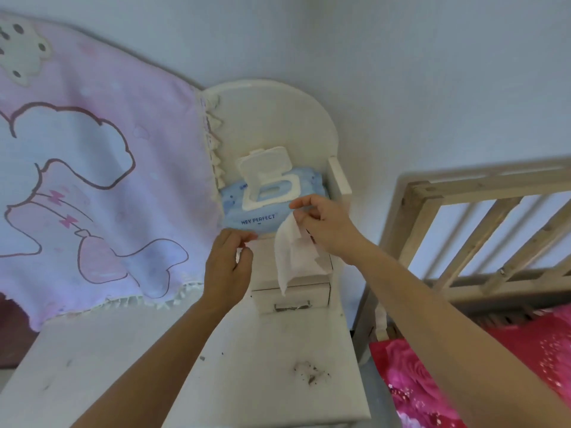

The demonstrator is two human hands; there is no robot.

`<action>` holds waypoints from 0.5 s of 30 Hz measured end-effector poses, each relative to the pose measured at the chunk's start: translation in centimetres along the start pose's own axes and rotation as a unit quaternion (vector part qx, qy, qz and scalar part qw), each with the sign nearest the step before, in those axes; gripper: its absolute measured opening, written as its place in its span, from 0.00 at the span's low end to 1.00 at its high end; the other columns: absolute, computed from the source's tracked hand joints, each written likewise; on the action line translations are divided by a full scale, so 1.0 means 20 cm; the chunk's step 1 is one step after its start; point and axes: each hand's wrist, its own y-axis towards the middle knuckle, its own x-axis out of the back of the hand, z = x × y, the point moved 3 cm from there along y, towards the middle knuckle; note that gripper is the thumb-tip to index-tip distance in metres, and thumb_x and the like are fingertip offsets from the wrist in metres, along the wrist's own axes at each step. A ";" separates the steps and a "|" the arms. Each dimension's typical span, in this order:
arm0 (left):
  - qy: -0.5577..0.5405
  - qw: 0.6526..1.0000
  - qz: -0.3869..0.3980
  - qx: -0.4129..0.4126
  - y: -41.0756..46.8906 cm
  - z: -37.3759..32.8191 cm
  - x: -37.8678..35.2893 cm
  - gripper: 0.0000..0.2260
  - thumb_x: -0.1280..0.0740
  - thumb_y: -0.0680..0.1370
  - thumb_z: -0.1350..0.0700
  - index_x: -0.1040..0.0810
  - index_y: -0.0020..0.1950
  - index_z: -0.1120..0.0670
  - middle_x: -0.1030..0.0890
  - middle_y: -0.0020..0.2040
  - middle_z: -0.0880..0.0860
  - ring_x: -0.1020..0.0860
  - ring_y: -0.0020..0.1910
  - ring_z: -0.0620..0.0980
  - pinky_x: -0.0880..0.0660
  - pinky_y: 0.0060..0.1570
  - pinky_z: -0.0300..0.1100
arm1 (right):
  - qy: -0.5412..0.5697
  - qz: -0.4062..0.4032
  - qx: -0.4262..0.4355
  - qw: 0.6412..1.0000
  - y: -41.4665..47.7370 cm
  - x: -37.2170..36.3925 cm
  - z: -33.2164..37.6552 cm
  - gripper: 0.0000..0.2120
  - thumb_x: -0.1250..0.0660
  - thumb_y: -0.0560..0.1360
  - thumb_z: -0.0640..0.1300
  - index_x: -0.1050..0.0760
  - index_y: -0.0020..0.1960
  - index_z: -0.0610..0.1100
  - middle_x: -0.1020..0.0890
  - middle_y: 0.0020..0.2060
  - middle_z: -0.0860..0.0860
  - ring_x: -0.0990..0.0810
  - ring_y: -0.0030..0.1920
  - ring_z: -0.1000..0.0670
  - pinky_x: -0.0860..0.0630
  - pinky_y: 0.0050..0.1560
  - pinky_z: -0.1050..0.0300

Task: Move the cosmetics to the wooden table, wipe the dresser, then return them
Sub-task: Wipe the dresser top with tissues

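Note:
A blue pack of wet wipes [247,211] lies on the small upper shelf of the white dresser [262,350], its white lid flipped up. My right hand [324,227] pinches a white wet wipe [293,257] that hangs down in front of the pack. My left hand [230,264] is at the pack's front left corner, fingers curled against its edge. The dresser top below shows dark crumbs and smudges [310,373]. No cosmetics are in view.
A pink cartoon cloth [92,180] hangs over the dresser's mirror on the left. A small drawer [290,299] sits under the shelf. To the right stand a wooden bed frame [463,227] and pink floral bedding [463,381].

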 end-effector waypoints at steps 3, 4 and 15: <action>-0.001 0.980 0.179 0.087 -0.18 0.10 -0.15 0.25 0.36 0.75 0.61 0.33 0.72 0.51 0.30 0.68 0.47 0.35 0.68 0.48 0.35 0.66 0.46 | 0.017 0.011 -0.011 1.000 -0.06 -0.05 -0.14 0.07 0.37 0.81 0.42 0.23 0.53 0.51 0.23 0.36 0.53 0.25 0.33 0.61 0.27 0.34 0.65; 0.007 0.966 0.232 0.115 -0.24 0.13 -0.19 0.30 0.33 0.76 0.61 0.39 0.76 0.51 0.35 0.72 0.47 0.40 0.71 0.48 0.41 0.69 0.45 | 0.020 0.022 -0.023 0.999 -0.08 -0.07 -0.19 0.07 0.37 0.81 0.43 0.23 0.53 0.53 0.21 0.39 0.50 0.22 0.37 0.58 0.24 0.36 0.61; -0.042 0.921 0.263 0.284 -0.64 0.26 -0.37 0.04 0.32 0.78 0.51 0.20 0.45 0.48 0.20 0.37 0.45 0.28 0.29 0.40 0.31 0.34 0.36 | -0.143 0.041 -0.095 0.984 -0.40 -0.12 -0.76 0.14 0.43 0.83 0.52 0.22 0.57 0.46 0.20 0.41 0.55 0.22 0.40 0.53 0.23 0.44 0.54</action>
